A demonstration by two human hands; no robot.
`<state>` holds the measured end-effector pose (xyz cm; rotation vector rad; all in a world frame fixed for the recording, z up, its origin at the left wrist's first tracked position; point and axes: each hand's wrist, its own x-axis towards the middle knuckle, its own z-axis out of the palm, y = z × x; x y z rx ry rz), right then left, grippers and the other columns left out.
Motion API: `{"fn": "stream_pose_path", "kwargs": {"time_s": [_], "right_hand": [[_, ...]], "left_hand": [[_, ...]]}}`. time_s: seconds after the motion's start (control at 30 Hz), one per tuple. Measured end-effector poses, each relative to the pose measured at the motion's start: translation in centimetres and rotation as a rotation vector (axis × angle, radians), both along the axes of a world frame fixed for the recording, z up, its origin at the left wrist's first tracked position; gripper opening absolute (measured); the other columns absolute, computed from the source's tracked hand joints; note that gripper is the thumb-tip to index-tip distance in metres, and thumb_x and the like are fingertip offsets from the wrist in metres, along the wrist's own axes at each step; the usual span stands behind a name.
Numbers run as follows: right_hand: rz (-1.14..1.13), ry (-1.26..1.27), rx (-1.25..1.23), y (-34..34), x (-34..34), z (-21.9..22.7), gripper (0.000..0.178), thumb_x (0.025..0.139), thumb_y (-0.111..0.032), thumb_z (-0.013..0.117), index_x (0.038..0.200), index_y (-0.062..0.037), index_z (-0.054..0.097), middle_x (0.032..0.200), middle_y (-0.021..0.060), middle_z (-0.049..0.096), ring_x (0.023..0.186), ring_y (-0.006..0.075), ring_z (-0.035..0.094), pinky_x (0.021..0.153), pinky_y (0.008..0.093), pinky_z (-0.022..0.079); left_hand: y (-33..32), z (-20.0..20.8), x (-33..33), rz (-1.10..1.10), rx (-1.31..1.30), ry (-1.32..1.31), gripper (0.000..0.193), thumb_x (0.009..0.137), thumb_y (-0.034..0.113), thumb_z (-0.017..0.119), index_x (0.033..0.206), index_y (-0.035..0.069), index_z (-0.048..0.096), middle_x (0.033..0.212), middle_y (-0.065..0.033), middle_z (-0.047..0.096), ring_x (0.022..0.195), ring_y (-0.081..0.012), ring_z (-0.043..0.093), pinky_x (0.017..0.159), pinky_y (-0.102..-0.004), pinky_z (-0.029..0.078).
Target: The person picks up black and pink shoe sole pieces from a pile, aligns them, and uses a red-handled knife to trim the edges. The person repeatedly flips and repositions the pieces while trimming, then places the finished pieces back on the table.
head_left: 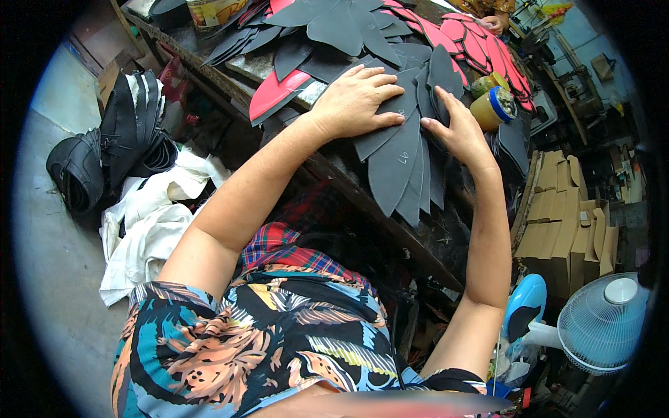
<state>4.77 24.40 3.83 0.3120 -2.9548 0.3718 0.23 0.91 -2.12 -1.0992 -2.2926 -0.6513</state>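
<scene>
Fanned, overlapping dark grey leaf-shaped sheet pieces (394,171) lie on the workbench in front of me, their pointed ends hanging past its near edge. My left hand (359,101) rests palm down on them, fingers spread. On the other side of the fan, my right hand (460,132) touches the edge of an upright-leaning dark piece (442,73), thumb and forefinger apart. Its other fingers are partly hidden. A red-faced piece (275,96) sticks out beside my left wrist. Farther back, more large dark pieces (338,26) are heaped.
Past my right hand stands a blue-lidded jar (484,111), near piled red pieces (481,49) and another person's hand (498,22). Cardboard boxes (554,223) and a fan (599,324) are at right. Black bundles (77,167) and white cloth (150,233) lie left of the bench.
</scene>
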Motion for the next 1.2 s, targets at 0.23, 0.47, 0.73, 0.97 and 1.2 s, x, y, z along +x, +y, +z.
{"fn": "stream_pose_path", "kwargs": {"time_s": [0.23, 0.47, 0.73, 0.97, 1.2], "right_hand": [[0.067, 0.023, 0.021, -0.1, 1.7, 0.1, 0.068, 0.085, -0.034, 0.072, 0.143, -0.0082, 0.047, 0.145, 0.027, 0.045, 0.136, 0.0409, 0.042, 0.112, 0.0444, 0.035], [0.25, 0.12, 0.0, -0.2, 10.2, 1.2, 0.046, 0.086, -0.023, 0.071, 0.127, -0.0074, 0.06, 0.132, 0.0183, 0.058, 0.126, 0.0357, 0.052, 0.106, 0.0418, 0.043], [-0.61, 0.245, -0.098, 12.0, 14.7, 0.3, 0.037, 0.084, -0.025, 0.073, 0.115, -0.007, 0.063, 0.099, 0.015, 0.07, 0.093, 0.0331, 0.068, 0.082, 0.0403, 0.052], [-0.726, 0.154, -1.148, 21.1, 9.4, -3.1, 0.072, 0.092, -0.047, 0.062, 0.149, -0.0111, 0.035, 0.126, 0.0201, 0.061, 0.112, 0.0255, 0.059, 0.092, 0.045, 0.048], [-0.769, -0.219, -0.993, 19.6, 5.3, 0.2, 0.103, 0.079, -0.074, 0.059, 0.156, -0.0158, 0.024, 0.147, 0.0118, 0.044, 0.12, 0.0248, 0.051, 0.097, 0.0415, 0.037]], "left_hand": [[0.3, -0.1, -0.1, 0.087, 0.018, -0.028, 0.056, 0.09, 0.053, 0.059, 0.126, 0.011, 0.063, 0.135, -0.0131, 0.056, 0.13, -0.0292, 0.049, 0.113, -0.0426, 0.033], [0.1, 0.2, 0.1, 0.085, -0.036, -0.008, 0.053, 0.091, 0.047, 0.061, 0.13, 0.011, 0.06, 0.141, -0.015, 0.053, 0.133, -0.0312, 0.046, 0.114, -0.0429, 0.032], [0.3, 0.5, 0.3, 0.073, -0.033, 0.018, 0.054, 0.091, 0.048, 0.06, 0.128, 0.009, 0.061, 0.138, -0.0149, 0.055, 0.133, -0.0308, 0.046, 0.113, -0.0427, 0.033], [0.3, 1.0, 0.3, 0.077, -0.056, -0.019, 0.054, 0.091, 0.047, 0.06, 0.129, 0.008, 0.061, 0.138, -0.0157, 0.055, 0.131, -0.0309, 0.047, 0.113, -0.0425, 0.033], [0.2, 1.2, 0.5, 0.075, -0.052, -0.035, 0.053, 0.09, 0.046, 0.061, 0.128, 0.008, 0.061, 0.137, -0.0159, 0.055, 0.131, -0.0312, 0.047, 0.112, -0.0424, 0.034]]}}
